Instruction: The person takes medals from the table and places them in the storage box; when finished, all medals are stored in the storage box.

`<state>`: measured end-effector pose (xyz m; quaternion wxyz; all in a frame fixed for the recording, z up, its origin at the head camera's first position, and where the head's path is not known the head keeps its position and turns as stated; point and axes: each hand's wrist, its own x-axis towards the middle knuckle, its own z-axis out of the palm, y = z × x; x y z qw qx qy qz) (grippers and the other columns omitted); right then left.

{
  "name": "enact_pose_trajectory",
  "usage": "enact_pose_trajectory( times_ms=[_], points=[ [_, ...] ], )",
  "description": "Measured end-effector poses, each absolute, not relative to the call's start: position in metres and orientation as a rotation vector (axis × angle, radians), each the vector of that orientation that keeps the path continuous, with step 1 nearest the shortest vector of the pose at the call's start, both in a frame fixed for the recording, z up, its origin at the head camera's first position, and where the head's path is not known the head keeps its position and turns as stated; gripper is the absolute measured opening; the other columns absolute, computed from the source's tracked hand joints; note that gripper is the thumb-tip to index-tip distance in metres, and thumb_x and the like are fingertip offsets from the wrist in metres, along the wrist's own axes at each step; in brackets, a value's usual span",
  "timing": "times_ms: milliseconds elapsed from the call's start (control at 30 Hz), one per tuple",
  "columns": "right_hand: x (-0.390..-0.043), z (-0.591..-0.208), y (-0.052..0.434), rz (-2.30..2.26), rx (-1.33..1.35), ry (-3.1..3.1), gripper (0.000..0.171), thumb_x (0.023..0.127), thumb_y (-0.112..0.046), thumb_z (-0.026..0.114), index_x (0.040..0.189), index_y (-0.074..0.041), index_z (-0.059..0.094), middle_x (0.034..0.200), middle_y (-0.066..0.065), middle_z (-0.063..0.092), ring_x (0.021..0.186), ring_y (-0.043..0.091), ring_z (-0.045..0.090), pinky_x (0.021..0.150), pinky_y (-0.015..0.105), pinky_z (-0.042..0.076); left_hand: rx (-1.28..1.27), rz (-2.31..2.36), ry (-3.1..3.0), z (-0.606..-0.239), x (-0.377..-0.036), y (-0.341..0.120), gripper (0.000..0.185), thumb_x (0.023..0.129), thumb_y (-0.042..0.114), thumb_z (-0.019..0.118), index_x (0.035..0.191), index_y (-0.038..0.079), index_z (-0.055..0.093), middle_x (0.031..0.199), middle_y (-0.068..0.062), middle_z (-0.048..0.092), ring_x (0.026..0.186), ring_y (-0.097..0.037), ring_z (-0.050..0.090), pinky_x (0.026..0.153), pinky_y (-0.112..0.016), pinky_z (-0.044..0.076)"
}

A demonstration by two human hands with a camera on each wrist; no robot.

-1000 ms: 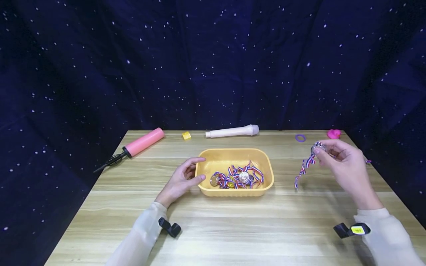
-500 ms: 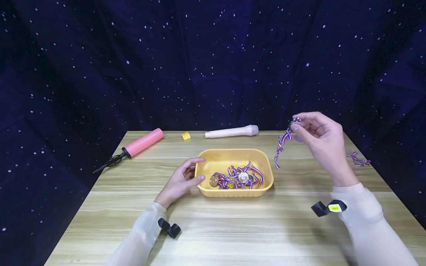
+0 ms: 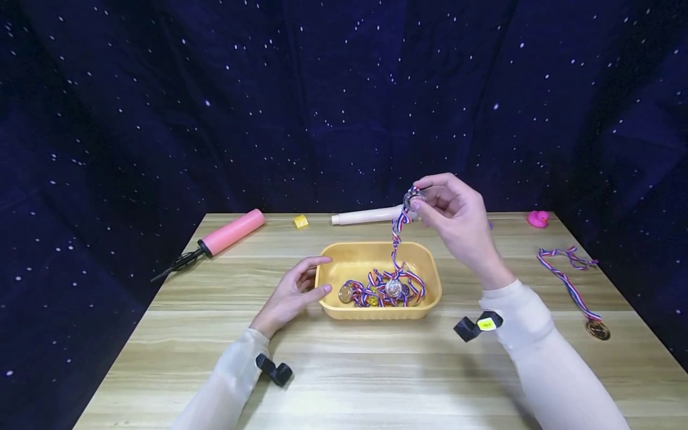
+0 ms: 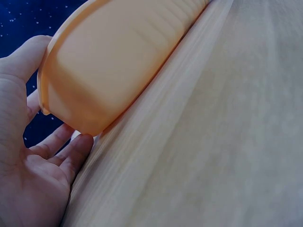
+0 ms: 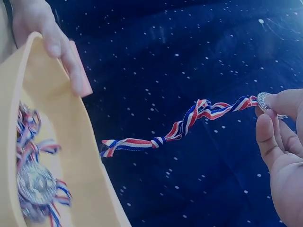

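Observation:
A yellow plastic bin (image 3: 379, 312) stands mid-table with several medals (image 3: 393, 289) on red, white and blue ribbons tangled inside. At its left end, my left hand (image 3: 292, 292) grips the rim; the left wrist view shows the thumb over the edge and fingers against the outer wall (image 4: 118, 61). My right hand (image 3: 457, 221) pinches a silver medal (image 3: 414, 198) between thumb and fingertips, above the bin's back right part. Its twisted ribbon (image 3: 396, 233) hangs down toward the bin; in the right wrist view that ribbon (image 5: 189, 118) stretches out from the fingertips.
At the table's right lies a dark gold medal (image 3: 598, 329) with its ribbon. Along the back edge are a pink pump (image 3: 233, 232), a yellow block (image 3: 301, 221), a pale microphone (image 3: 365, 215) and a pink rubber duck (image 3: 538, 219). A purple ring is mostly hidden behind my right hand.
My right hand has carried the silver medal from the table's right side leftward and up, to over the bin. My left hand stays on the bin's rim.

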<state>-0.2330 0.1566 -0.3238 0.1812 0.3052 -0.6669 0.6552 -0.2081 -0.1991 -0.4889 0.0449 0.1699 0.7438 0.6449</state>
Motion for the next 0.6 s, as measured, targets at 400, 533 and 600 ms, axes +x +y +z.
enact_pose_trajectory(
  times_ms=[400,533,600],
  points=[
    [-0.238,-0.345,0.115,1.895,0.847,-1.961,0.022,0.099,0.007,0.078,0.120,0.004,0.073,0.090,0.004,0.077,0.073,0.013,0.064,0.059,0.020,0.051,0.512,1.979,2.272,-0.489,-0.208,-0.199,0.060,0.101,0.010,0.082,0.155,0.022,0.061,0.158,-0.015,0.060,0.146,-0.037,0.059,0.128,-0.055,0.043],
    [-0.237,-0.354,0.108,1.916,0.829,-2.011,0.022,0.100,0.005,0.078,0.120,0.001,0.073,0.095,0.007,0.079,0.079,0.016,0.069,0.060,0.020,0.051,0.521,1.984,2.260,-0.489,-0.208,-0.199,0.061,0.101,0.009,0.082,0.156,0.020,0.060,0.159,-0.018,0.059,0.146,-0.039,0.058,0.128,-0.056,0.043],
    [-0.236,-0.360,0.106,1.934,0.816,-2.043,0.022,0.100,0.005,0.078,0.120,0.001,0.073,0.097,0.011,0.079,0.079,0.016,0.069,0.063,0.020,0.053,0.522,1.984,2.259,-0.489,-0.208,-0.199,0.061,0.100,0.009,0.082,0.156,0.020,0.060,0.159,-0.018,0.059,0.146,-0.039,0.058,0.128,-0.056,0.043]
  ],
)
